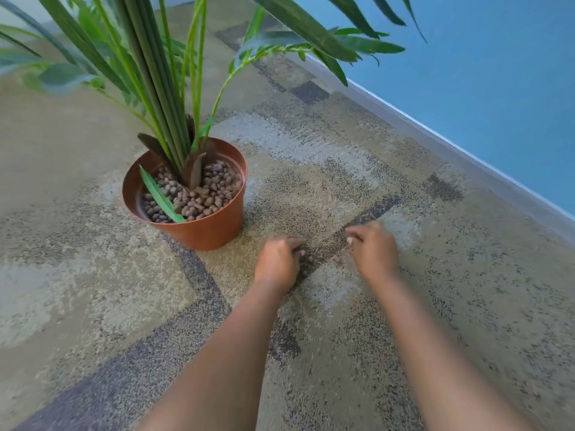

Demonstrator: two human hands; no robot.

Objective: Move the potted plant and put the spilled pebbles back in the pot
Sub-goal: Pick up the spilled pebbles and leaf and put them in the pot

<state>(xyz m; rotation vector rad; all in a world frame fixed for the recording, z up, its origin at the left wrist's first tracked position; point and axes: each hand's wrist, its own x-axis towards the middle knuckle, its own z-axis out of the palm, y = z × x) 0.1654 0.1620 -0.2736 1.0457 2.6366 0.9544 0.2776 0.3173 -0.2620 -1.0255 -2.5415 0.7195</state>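
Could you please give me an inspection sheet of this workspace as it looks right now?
Surface: patterned carpet, beige and grey.
Job's things: terracotta pot upright, with plant and pebbles; a few spilled pebbles between the hands.
Clutter: nothing seen.
Grippers: left hand and right hand low on the carpet, fingers curled; blurred, grip unclear.
Cables: nothing seen.
Surroundings: blue wall with grey baseboard.

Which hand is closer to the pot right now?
The left hand, nearest the terracotta pot; the right hand is farther off, toward the blue wall.
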